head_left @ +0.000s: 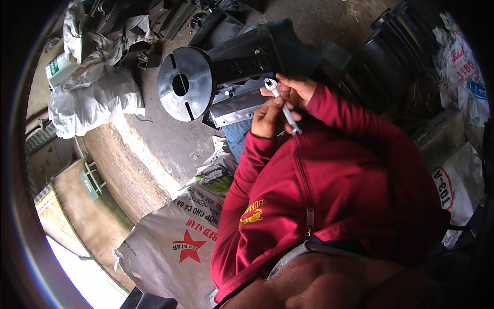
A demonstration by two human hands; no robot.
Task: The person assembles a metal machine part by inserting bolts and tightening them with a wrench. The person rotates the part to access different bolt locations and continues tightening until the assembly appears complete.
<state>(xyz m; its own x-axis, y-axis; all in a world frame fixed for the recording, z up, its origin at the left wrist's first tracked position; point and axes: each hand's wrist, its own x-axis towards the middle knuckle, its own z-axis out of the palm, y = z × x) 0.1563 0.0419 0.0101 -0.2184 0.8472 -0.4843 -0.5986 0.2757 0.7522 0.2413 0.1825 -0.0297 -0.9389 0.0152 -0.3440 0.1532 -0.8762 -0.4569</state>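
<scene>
A silver wrench lies slantwise across my fingers in front of my red jacket. Its ring end is the upper one, with something small and dark inside it that I cannot make out. My left hand is closed around the middle of the shank. From the right, my right hand grips near the ring end, thumb beside it and fingertips partly behind the wrench. Just beyond my hands is a dark steel assembly with bolts in it. At its left end is a round grey slotted disc with a centre hole.
A white wrapped bundle and a white container lie at far left. A large printed sack spreads at lower left. Dark metal parts stack at right, near white sacks. More metal frames lie at the back.
</scene>
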